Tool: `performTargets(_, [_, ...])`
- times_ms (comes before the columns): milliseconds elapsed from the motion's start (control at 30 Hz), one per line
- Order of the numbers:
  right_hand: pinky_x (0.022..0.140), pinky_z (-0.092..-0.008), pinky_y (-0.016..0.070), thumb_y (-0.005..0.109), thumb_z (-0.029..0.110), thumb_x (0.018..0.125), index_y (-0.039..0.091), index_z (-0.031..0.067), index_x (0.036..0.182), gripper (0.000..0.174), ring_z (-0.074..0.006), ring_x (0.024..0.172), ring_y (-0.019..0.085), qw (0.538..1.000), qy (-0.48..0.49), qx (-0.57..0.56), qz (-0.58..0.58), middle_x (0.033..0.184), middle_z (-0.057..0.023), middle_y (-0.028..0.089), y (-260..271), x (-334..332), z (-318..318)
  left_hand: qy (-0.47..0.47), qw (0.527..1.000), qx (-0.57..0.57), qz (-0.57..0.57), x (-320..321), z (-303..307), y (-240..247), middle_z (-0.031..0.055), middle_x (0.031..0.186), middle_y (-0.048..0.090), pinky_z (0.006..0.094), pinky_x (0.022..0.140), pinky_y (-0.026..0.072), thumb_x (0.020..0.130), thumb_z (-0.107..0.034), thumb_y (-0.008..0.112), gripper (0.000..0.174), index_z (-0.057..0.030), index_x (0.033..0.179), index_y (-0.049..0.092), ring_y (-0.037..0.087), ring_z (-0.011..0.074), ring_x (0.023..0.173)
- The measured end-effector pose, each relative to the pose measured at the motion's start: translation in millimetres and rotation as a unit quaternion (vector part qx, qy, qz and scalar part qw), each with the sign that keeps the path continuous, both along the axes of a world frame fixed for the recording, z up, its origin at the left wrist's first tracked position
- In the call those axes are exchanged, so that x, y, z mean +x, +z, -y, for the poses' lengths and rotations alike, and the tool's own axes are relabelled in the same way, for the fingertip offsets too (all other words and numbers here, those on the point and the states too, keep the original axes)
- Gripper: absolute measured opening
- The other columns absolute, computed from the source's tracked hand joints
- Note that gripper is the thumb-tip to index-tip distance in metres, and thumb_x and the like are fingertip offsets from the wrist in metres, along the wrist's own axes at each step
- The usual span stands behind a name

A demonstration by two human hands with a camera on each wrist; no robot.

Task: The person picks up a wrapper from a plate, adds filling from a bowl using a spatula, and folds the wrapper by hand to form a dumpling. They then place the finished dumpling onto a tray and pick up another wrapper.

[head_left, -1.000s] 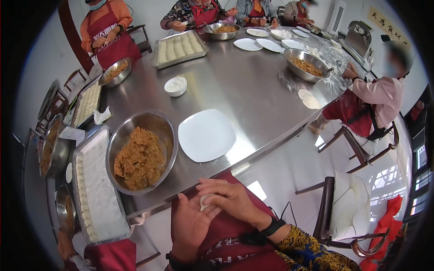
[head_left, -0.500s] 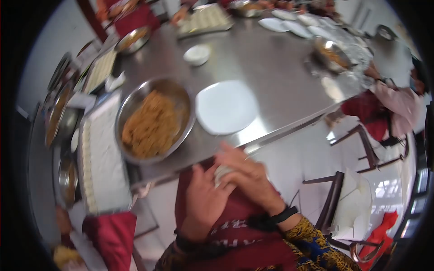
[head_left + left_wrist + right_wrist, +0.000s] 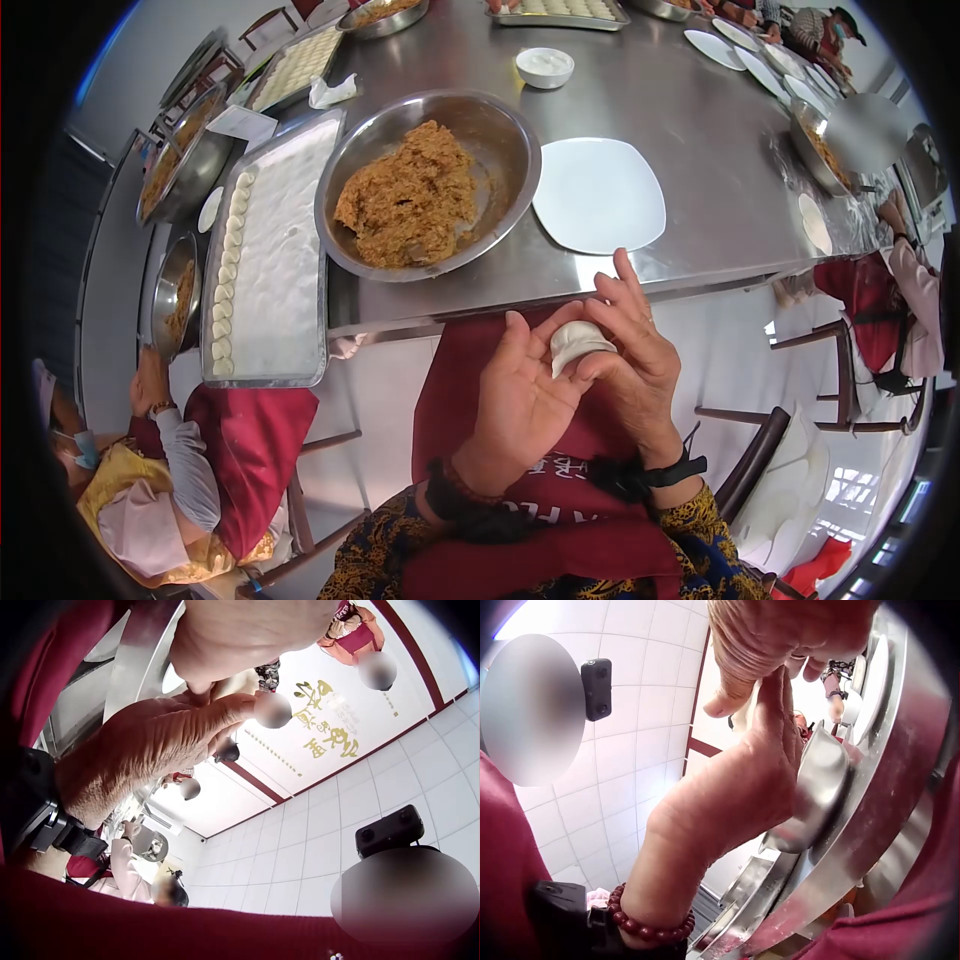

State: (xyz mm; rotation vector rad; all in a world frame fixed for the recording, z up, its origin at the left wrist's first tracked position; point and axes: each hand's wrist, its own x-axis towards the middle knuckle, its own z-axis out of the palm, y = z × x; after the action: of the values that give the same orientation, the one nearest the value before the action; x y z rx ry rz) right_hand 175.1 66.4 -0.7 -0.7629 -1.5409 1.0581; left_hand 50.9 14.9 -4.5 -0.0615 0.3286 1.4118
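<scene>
A white folded dumpling point(image 3: 578, 343) is held between the two hands over the apron, just in front of the table edge. The left hand point(image 3: 520, 400), palm turned up, supports it on extended fingers, and its thumb stands apart. With bent thumb and forefinger, the right hand point(image 3: 640, 365) pinches the dumpling's side nearest it, while other fingers point upward. In the right wrist view, the left hand point(image 3: 727, 787) wears a beaded bracelet and reaches up to the right hand point(image 3: 791, 637). Beyond the hands are a steel bowl point(image 3: 500, 215) of brown filling point(image 3: 410, 200) and a white square plate point(image 3: 600, 195).
Left of the bowl lies a floured tray point(image 3: 285, 230) with a row of dumplings point(image 3: 230, 265). A small white bowl point(image 3: 545, 68) stands farther back on the steel table point(image 3: 680, 150). Another person point(image 3: 165, 490) sits at the left; a chair point(image 3: 760, 460) stands at the right.
The head view has tilted down and swung left, so table items appear higher and farther right. Both hands stay together; the right fingers have lifted, leaving more of the dumpling visible.
</scene>
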Motion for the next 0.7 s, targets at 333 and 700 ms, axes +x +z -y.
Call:
performTargets(333, [0.112, -0.0420, 0.0375, 0.076, 0.009, 0.080, 0.071, 0.0040, 0.106, 0.026, -0.0351, 0.140, 0.038, 1.000, 0.006, 0.022, 0.007, 0.129, -0.0132, 0.063, -11, 5, -1, 0.017, 0.996, 0.055, 0.073, 7, 0, -11, 0.0136, 0.137, 0.055, 0.0416, 0.113, 0.0351, 0.105, -0.041, 0.034, 0.052, -0.0008, 0.129, 0.056, 0.048, 0.0259, 0.130])
performTargets(700, [0.112, -0.0435, 0.0369, 0.076, 0.002, 0.080, 0.069, 0.0034, 0.100, 0.021, -0.0365, 0.134, 0.046, 1.000, -0.017, 0.021, -0.011, 0.131, -0.0162, 0.061, -24, 7, 0, 0.060, 0.996, 0.041, 0.055, 5, -1, -5, 0.0198, 0.145, 0.046, 0.0458, 0.120, 0.0264, 0.106, -0.040, 0.032, 0.053, 0.0015, 0.132, 0.052, 0.032, 0.0354, 0.143])
